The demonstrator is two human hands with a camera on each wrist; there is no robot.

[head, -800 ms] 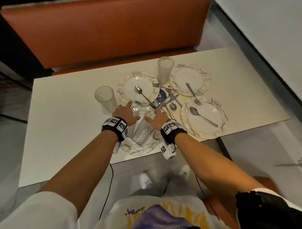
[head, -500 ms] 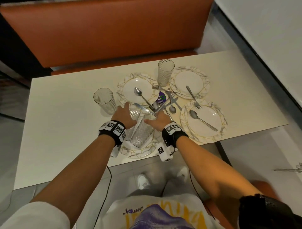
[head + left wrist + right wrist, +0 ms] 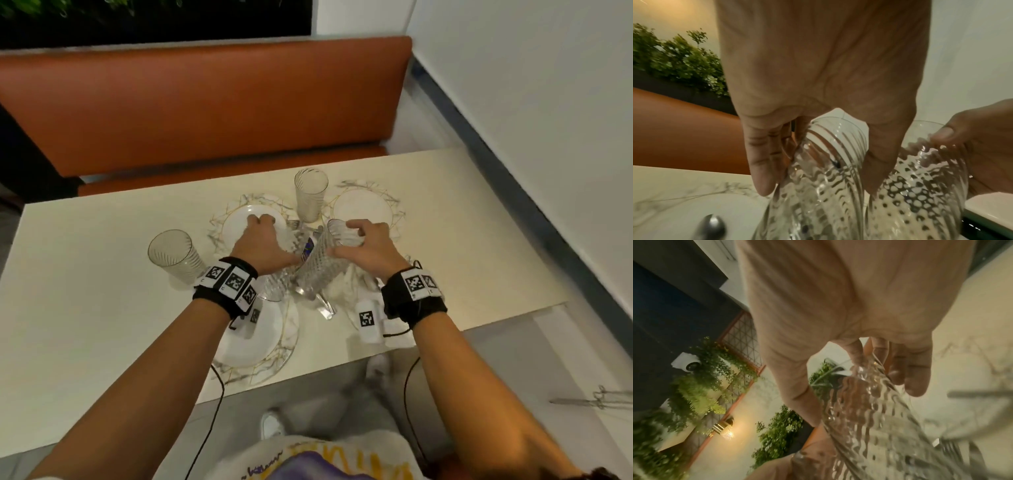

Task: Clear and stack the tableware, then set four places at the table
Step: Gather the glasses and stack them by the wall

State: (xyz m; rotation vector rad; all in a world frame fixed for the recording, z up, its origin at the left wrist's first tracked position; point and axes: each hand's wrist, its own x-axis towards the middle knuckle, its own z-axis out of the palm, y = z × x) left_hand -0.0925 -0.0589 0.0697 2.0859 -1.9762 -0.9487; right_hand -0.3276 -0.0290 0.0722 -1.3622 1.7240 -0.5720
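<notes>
Item: two clear textured drinking glasses, held over the cream table (image 3: 85, 308).
I had my left hand (image 3: 263, 243) gripping the swirl-ribbed glass (image 3: 818, 178) and my right hand (image 3: 368, 251) clamped round the dimpled glass (image 3: 320, 267), both tilted above the marble-patterned plates (image 3: 260, 346).

Head cam looks steeply down from above at both hands over the table (image 3: 445, 219). Left wrist cam sits right behind the left hand (image 3: 824, 68), looking along its fingers; right wrist cam likewise behind the right hand (image 3: 849, 293). All three share the dimpled glass (image 3: 320, 267) between the hands.
</notes>
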